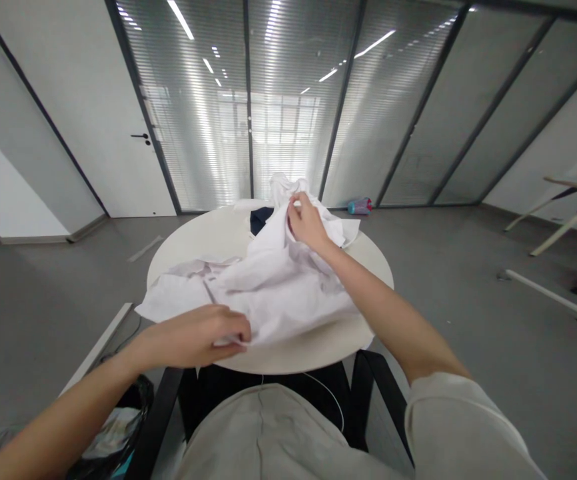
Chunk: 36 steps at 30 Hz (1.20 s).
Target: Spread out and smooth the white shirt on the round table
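A rumpled white garment [278, 287], which looks like a shirt, is spread over a round cream table [188, 240]. Its far end is bunched up and stands a little above the tabletop. My right hand [306, 219] reaches to that bunched part, fingers pinched on the cloth. Near the front edge of the garment, my left hand [213, 333] is curled with thumb and fingertips closing on the fabric's lower edge. A dark navy patch [260, 220] shows beside the cloth at the back; what it belongs to is partly hidden.
Black chair armrests [376, 380] flank my lap at the table's front. Down on the left stands a bin with a black bag [141, 407]. A blue and pink object [359, 206] lies on the floor by the glass wall [288, 100]. Table legs [563, 223] stand at right.
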Each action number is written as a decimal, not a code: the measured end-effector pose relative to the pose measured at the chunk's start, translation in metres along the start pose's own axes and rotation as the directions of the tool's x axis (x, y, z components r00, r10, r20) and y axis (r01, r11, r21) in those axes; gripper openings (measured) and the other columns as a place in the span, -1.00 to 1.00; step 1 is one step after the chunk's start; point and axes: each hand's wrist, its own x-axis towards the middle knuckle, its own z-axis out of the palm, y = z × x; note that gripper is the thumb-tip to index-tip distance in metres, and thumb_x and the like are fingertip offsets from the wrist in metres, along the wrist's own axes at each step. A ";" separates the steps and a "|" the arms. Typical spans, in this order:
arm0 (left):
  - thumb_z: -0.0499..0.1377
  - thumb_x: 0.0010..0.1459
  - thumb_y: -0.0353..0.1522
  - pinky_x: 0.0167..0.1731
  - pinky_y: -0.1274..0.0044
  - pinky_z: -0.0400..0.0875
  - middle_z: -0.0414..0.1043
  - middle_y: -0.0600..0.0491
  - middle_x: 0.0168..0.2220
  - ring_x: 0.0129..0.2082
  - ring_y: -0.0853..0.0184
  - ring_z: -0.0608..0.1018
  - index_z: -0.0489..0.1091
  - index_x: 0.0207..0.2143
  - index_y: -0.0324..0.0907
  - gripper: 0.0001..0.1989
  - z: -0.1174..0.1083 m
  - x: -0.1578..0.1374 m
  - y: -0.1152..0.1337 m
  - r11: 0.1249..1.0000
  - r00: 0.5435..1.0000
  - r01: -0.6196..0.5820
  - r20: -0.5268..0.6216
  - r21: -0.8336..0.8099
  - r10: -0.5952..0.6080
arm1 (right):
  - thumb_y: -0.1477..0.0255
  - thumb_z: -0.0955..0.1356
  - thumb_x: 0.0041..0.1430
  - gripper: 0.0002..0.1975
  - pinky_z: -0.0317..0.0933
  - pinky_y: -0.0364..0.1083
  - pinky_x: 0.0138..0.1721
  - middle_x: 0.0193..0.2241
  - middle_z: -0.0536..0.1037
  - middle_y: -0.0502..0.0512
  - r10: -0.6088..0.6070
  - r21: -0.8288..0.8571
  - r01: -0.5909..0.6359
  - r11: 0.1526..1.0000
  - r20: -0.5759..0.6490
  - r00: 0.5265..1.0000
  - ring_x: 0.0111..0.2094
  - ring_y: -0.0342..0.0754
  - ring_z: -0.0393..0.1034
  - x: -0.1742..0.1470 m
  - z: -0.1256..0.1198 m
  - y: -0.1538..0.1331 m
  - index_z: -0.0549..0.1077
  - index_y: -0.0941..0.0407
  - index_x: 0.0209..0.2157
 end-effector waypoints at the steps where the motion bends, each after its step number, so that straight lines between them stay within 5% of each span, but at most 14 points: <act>1: 0.11 0.35 -0.31 -0.27 0.53 0.33 0.54 0.03 -0.26 -0.27 0.28 0.57 0.45 -0.17 -0.10 -0.87 -0.001 -0.007 0.011 0.999 0.996 -0.011 0.084 -0.046 0.015 | 0.23 0.19 0.39 -0.80 0.32 -0.09 -0.32 -0.48 0.48 -0.06 0.009 0.142 0.000 0.990 -0.060 0.998 -0.43 -0.04 0.47 0.011 -0.004 -0.002 0.28 0.02 -0.08; 5: 0.07 0.39 -0.26 -0.25 0.53 0.37 0.57 0.00 -0.15 -0.22 0.26 0.61 0.45 0.00 -0.08 -0.76 0.005 -0.010 0.018 0.995 0.993 0.020 0.122 -0.102 -0.007 | 0.01 0.27 0.30 -0.66 0.33 -0.16 -0.45 -0.46 0.48 -0.12 0.077 0.551 0.004 0.834 -0.124 0.989 -0.46 -0.10 0.50 0.050 -0.031 -0.015 0.19 -0.03 -0.15; 9: -0.01 0.41 -0.27 -0.14 0.46 0.41 0.55 -0.05 -0.08 -0.14 0.21 0.60 0.43 0.05 -0.12 -0.69 0.016 0.015 -0.028 0.979 0.971 0.196 -0.146 0.048 -0.188 | 0.11 0.23 0.36 -0.75 0.38 -0.16 -0.40 -0.36 0.55 -0.10 0.120 0.642 0.055 0.765 -0.226 0.967 -0.37 -0.12 0.55 0.068 -0.083 -0.017 0.14 -0.03 -0.20; 12: 0.12 0.32 -0.27 -0.03 0.36 0.40 0.49 -0.15 0.03 0.00 0.09 0.55 0.44 0.03 -0.20 -0.69 0.027 0.036 -0.068 0.901 0.912 0.392 -0.209 0.187 -0.353 | 0.30 0.16 0.41 -0.93 0.40 -0.14 -0.30 -0.28 0.59 -0.06 0.197 0.618 0.051 0.785 -0.327 0.924 -0.30 -0.14 0.56 0.066 -0.122 0.004 0.11 -0.04 -0.20; 15: 0.21 0.24 -0.18 0.06 0.28 0.36 0.41 -0.25 0.14 0.10 -0.03 0.48 0.45 0.04 -0.27 -0.58 0.040 0.048 -0.091 0.847 0.881 0.465 -0.228 0.259 -0.414 | 0.45 0.24 0.32 -0.92 0.40 -0.09 -0.19 -0.25 0.59 0.04 0.367 0.453 -0.223 0.863 -0.258 0.894 -0.24 -0.10 0.55 0.050 -0.140 0.041 0.18 0.01 -0.20; 17: 0.20 0.25 -0.16 0.04 0.26 0.37 0.42 -0.24 0.13 0.07 -0.03 0.51 0.46 0.04 -0.26 -0.57 0.047 0.052 -0.095 0.839 0.875 0.473 -0.253 0.270 -0.412 | 0.52 0.35 0.18 -0.82 0.38 0.01 -0.12 -0.26 0.58 0.14 0.485 0.138 -0.466 0.874 -0.192 0.853 -0.19 0.02 0.53 0.033 -0.139 0.064 0.28 0.07 -0.19; 19: 0.18 0.26 -0.19 0.04 0.26 0.38 0.45 -0.18 0.11 0.04 0.00 0.53 0.46 0.03 -0.21 -0.62 0.053 0.055 -0.094 0.844 0.870 0.471 -0.290 0.257 -0.398 | 0.56 0.38 0.10 -0.73 0.33 0.09 -0.04 -0.22 0.56 0.24 0.458 -0.223 -0.501 0.836 -0.220 0.862 -0.12 0.14 0.49 0.016 -0.128 0.077 0.39 0.13 -0.13; 21: 0.18 0.25 -0.22 0.06 0.29 0.36 0.49 -0.12 0.08 0.05 0.04 0.52 0.46 0.04 -0.15 -0.65 0.056 0.059 -0.090 0.854 0.861 0.467 -0.339 0.229 -0.379 | 0.54 0.35 0.14 -0.67 0.29 0.09 -0.01 -0.18 0.54 0.27 0.275 -0.436 -0.331 0.837 -0.186 0.943 -0.10 0.16 0.46 -0.001 -0.107 0.077 0.43 0.16 -0.03; 23: 0.19 0.24 -0.22 0.08 0.30 0.35 0.51 -0.11 0.04 0.07 0.04 0.50 0.45 0.04 -0.13 -0.64 0.057 0.063 -0.087 0.859 0.845 0.469 -0.387 0.204 -0.369 | 0.48 0.31 0.21 -0.67 0.30 0.02 -0.07 -0.19 0.55 0.23 0.085 -0.464 -0.064 0.884 0.025 0.996 -0.17 0.10 0.47 -0.016 -0.081 0.064 0.45 0.15 0.01; 26: 0.19 0.23 -0.22 0.08 0.29 0.35 0.50 -0.15 0.04 0.09 0.02 0.48 0.44 0.05 -0.17 -0.62 0.058 0.069 -0.086 0.867 0.840 0.459 -0.413 0.193 -0.353 | 0.40 0.33 0.24 -0.71 0.28 -0.07 -0.18 -0.20 0.56 0.15 -0.116 -0.330 0.300 0.895 0.477 0.871 -0.21 0.03 0.46 -0.037 -0.040 0.033 0.50 0.09 -0.01; 29: 0.18 0.23 -0.23 0.08 0.29 0.36 0.46 -0.19 0.08 0.10 0.02 0.48 0.40 0.09 -0.21 -0.59 0.058 0.070 -0.088 0.872 0.843 0.453 -0.409 0.186 -0.351 | 0.48 0.35 0.19 -0.76 0.24 -0.05 -0.14 -0.18 0.57 0.15 -0.147 -0.334 0.453 0.827 0.649 0.746 -0.16 0.05 0.46 -0.049 -0.015 0.007 0.55 0.07 -0.10; 32: 0.16 0.25 -0.16 0.02 0.28 0.38 0.45 -0.26 0.08 0.08 -0.01 0.52 0.15 0.29 -0.27 -0.35 0.058 0.065 -0.092 0.836 0.808 0.527 -0.396 0.152 -0.437 | 0.59 0.30 0.17 -0.74 0.21 -0.01 -0.05 -0.16 0.57 0.17 -0.194 -0.369 0.403 0.838 0.489 0.850 -0.09 0.08 0.44 -0.042 -0.025 -0.005 0.56 0.09 -0.17; 34: 0.18 0.22 -0.09 0.04 0.26 0.37 0.43 -0.33 0.10 0.12 -0.06 0.49 -0.06 0.38 -0.31 -0.16 0.056 0.060 -0.095 0.801 0.777 0.577 -0.408 0.159 -0.479 | 0.59 0.27 0.18 -0.74 0.24 -0.03 -0.06 -0.18 0.57 0.12 -0.208 -0.298 0.259 0.919 0.194 0.959 -0.11 0.06 0.43 -0.030 -0.054 -0.005 0.53 0.10 -0.18; 36: 0.21 0.19 -0.06 0.08 0.23 0.33 0.38 -0.38 0.15 0.19 -0.12 0.42 -0.08 0.39 -0.31 -0.10 0.052 0.056 -0.098 0.778 0.764 0.597 -0.434 0.195 -0.478 | 0.53 0.26 0.20 -0.79 0.28 -0.05 -0.14 -0.29 0.55 0.06 -0.134 -0.168 0.103 0.980 -0.185 0.973 -0.22 0.03 0.43 -0.022 -0.096 0.002 0.50 0.09 -0.20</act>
